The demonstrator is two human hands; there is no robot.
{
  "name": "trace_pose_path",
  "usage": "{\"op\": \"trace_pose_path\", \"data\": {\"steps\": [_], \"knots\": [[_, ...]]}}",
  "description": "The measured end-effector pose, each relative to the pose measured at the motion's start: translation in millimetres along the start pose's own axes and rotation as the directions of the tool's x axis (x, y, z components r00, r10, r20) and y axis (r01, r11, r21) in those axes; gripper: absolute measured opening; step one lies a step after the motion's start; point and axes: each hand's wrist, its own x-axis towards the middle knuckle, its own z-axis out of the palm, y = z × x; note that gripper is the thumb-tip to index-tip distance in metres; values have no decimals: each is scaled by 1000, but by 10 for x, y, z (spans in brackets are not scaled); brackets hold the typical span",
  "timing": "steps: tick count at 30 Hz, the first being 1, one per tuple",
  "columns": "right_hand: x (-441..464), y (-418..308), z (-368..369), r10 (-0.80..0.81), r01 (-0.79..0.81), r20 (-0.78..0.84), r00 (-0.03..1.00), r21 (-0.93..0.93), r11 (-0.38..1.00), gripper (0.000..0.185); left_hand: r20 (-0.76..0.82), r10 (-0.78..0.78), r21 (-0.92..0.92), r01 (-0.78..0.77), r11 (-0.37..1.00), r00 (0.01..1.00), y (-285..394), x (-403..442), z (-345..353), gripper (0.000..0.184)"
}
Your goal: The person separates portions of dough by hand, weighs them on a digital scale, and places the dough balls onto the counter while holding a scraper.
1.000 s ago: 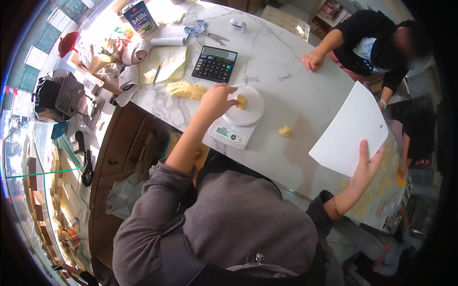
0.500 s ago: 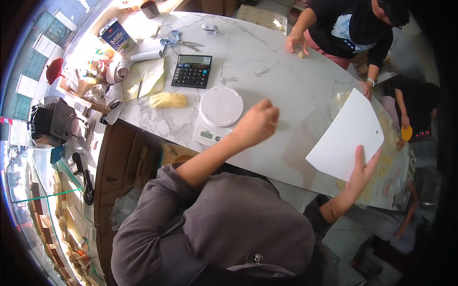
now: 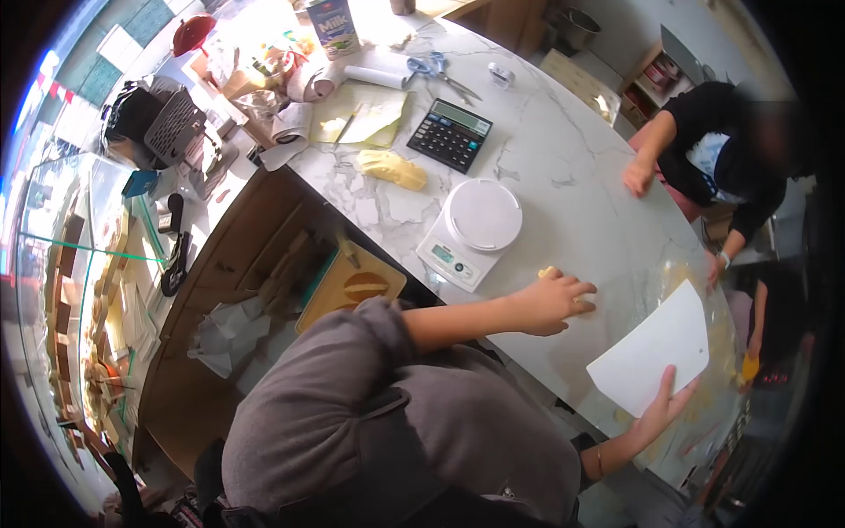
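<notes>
My left hand (image 3: 554,305) is over the marble table with its fingers apart and bent downward. A small piece of yellow dough (image 3: 548,272) shows at its far edge; whether it touches the hand I cannot tell. My right hand (image 3: 664,409) grips a flat white dough scraper (image 3: 656,352) by its near edge, thumb on top. Left of my left hand stands a white kitchen scale (image 3: 484,216) with a bare round plate and a lit display. A larger lump of yellow dough (image 3: 392,169) lies behind it on the left.
Beyond the scale lie a calculator (image 3: 449,134), blue-handled scissors (image 3: 443,75) and a milk carton (image 3: 333,26). Across the marble table (image 3: 563,167), a person's hand (image 3: 639,176) rests on its surface. Plastic film with pale dough pieces (image 3: 678,273) covers the right end.
My view has turned, so the table appears rotated. My left hand has moved away from the scale and unfolded from a fist. The scraper remains in my right hand.
</notes>
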Motion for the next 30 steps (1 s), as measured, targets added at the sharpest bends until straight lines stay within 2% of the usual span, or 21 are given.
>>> {"op": "trace_pose_path", "data": {"steps": [1,2,3,4,5,6,7,8,9,10,11,12,13,14,15,16,17,18,24,27,30], "knots": [[20,-11,101,3,-4,43,999,28,1000,57,-91,-57,-155,43,987,994,-64,-130,-237,42],[39,-19,252,4,-9,83,997,55,998,58,-281,-192,-218,133,967,940,-152,-302,-438,39],[49,-31,419,6,-16,122,993,82,996,59,-491,-272,-188,203,961,827,-337,-498,-590,37],[55,-59,616,-26,7,212,977,89,996,61,-673,-357,-214,291,933,648,-638,-783,-663,37],[63,-117,849,-59,32,298,953,96,995,64,-758,-445,-230,444,866,477,-889,-1074,-839,40],[41,-215,1108,-64,26,402,913,98,995,64,-803,-455,-131,632,764,384,-1089,-1359,-1062,41],[19,-336,1393,-68,21,501,863,98,995,63,-817,-456,-84,710,699,353,-1291,-1614,-1228,43],[25,-475,1688,-133,83,639,757,107,991,59,-801,-483,-58,757,651,354,-1450,-1805,-1351,53],[9,-552,2029,-240,182,705,667,158,971,54,-762,-513,-33,767,640,395,-1611,-1944,-1444,63],[-53,-609,2373,-247,173,747,617,177,969,53,-724,-539,-24,766,643,430,-1714,-1991,-1495,66],[-123,-678,2716,-337,303,760,556,192,933,52,-684,-564,-16,764,645,462,-1798,-2032,-1543,69],[-196,-734,3063,-343,335,792,506,186,924,54,-642,-587,-9,760,649,493,-1894,-2067,-1578,72],[-282,-750,3403,-388,392,801,457,210,896,58,-557,-684,-97,782,616,470,-2024,-2114,-1580,76],[-401,-856,3680,-315,400,838,446,128,907,57,-544,-686,-44,799,599,484,-2067,-2129,-1600,76],[-447,-773,4018,-339,431,858,386,157,888,59,-529,-688,8,814,580,496,-2083,-2128,-1602,77],[-510,-745,4276,-355,543,867,349,122,831,59,-514,-693,60,827,559,506,-2094,-2130,-1587,77],[-579,-783,4477,-275,587,898,344,22,809,59,-574,-636,61,801,595,516,-2111,-2140,-1564,74],[-633,-801,4620,-191,629,919,344,-75,774,60,-580,-632,56,799,599,515,-2087,-2132,-1574,72],[-761,-698,4884,-181,782,972,152,-6,623,65,-539,-637,-16,750,661,550,-2047,-2199,-1672,67],[-802,-820,4863,-51,774,989,136,-74,629,62,-481,-695,-44,777,628,534,-1987,-2237,-1727,69],[-793,-854,4867,-40,791,996,75,-35,610,63,-506,-673,-106,736,669,539,-1953,-2258,-1723,68]]}}
